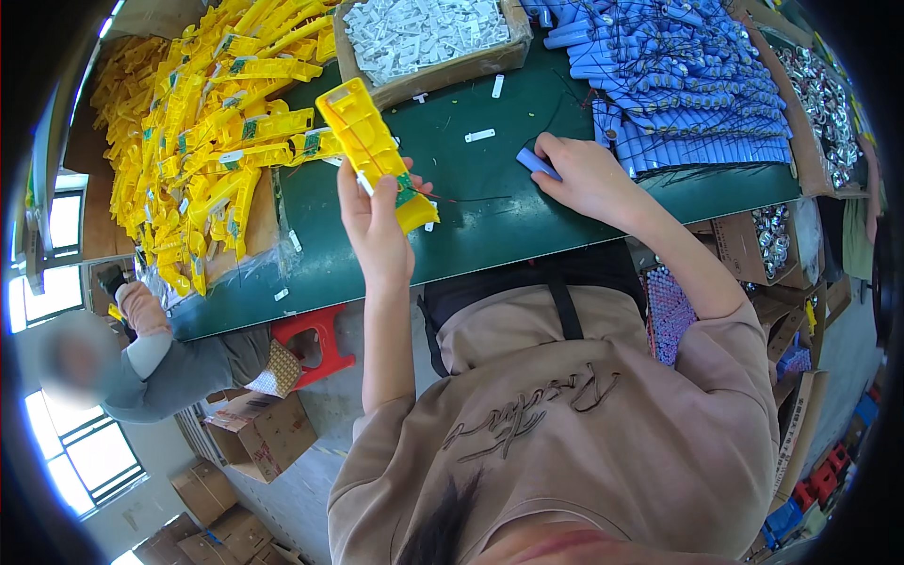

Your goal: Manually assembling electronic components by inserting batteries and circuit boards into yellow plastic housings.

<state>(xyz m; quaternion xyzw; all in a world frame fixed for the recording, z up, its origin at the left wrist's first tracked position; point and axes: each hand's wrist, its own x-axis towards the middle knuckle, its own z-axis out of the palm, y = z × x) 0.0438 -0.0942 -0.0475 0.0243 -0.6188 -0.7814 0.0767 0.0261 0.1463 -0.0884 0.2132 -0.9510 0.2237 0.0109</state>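
Observation:
My left hand [377, 221] is closed around a yellow plastic housing [358, 132], held tilted above the green table. A small green circuit board [405, 191] sits in the housing near my thumb, and thin red and dark wires trail from it to the right. Over the table on the right, my right hand [586, 177] grips a blue cylindrical battery cell [538, 162] between thumb and fingers. Beyond that hand lies a large stack of blue cells [673, 85] with thin dark wires.
Many yellow housings [217, 122] are heaped at the left. A cardboard box [452, 64] of small white parts stands at the back, and a box of shiny metal parts [815, 104] at the far right. Loose white pieces [479, 136] dot the green table [508, 226]. Another person [188, 367] sits at left.

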